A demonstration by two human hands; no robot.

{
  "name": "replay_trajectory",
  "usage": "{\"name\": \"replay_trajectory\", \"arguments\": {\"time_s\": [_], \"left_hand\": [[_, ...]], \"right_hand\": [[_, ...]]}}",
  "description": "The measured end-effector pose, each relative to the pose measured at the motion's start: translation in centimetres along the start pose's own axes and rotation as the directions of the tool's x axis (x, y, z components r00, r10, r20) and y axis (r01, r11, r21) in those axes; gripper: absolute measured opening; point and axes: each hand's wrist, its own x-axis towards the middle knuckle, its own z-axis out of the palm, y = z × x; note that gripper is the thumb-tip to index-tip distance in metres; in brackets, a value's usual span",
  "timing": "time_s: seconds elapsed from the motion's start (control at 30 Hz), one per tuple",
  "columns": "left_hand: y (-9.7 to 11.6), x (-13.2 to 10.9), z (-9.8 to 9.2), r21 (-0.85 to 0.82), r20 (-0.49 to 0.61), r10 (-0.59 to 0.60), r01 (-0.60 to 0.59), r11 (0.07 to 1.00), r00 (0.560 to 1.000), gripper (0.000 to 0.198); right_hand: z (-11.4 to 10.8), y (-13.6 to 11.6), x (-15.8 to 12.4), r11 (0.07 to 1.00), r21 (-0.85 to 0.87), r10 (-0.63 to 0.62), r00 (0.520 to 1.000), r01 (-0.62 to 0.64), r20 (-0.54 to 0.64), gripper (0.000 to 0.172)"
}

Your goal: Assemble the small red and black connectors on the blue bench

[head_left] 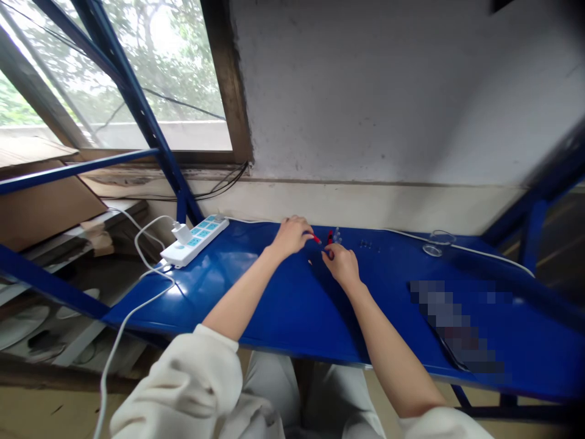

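Note:
My left hand is closed over the far part of the blue tabletop. Its fingers grip a slim red stick-like piece with a pale tip that points toward my right hand. My right hand is closed in a pinch just beside that tip; what its fingers hold, if anything, is too small to make out. Behind it lie a red and dark piece and a small cluster of clear pieces. Several tiny clear bits are farther right. A small pale scrap lies between my hands.
A white power strip with a plugged-in adapter and white cord occupies the left end. Clear round lids or rings are at the back right. A dark, blurred-out flat object lies near the right front edge.

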Motion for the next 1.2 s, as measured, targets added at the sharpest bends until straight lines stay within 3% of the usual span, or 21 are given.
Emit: {"name": "replay_trajectory", "arguments": {"time_s": [0.13, 0.33, 0.5, 1.2], "left_hand": [[-2.0, 1.1, -2.8, 0.15, 0.085, -0.061, 0.048, 0.987, 0.995, 0.012], [-4.3, 0.3, -1.0, 0.261, 0.269, -0.151, 0.079, 0.962, 0.951, 0.012], [-5.3, -0.4, 0.3, 0.272, 0.279, -0.181, 0.103, 0.957, 0.943, 0.011], [-4.7, -0.2, 0.5, 0.296, 0.33, -0.171, 0.071, 0.953, 0.928, 0.014]], "right_hand": [[0.2, 0.1, 0.0, 1.0, 0.026, 0.0, 0.999, -0.001, 0.039, 0.019], [0.3, 0.3, 0.0, 1.0, 0.004, -0.002, 0.999, 0.002, 0.051, 0.018], [0.5, 0.5, 0.0, 1.0, 0.011, -0.015, 0.998, 0.015, 0.058, 0.02], [0.5, 0.5, -0.1, 0.999, 0.032, -0.016, 0.999, 0.014, 0.051, 0.018]]}}
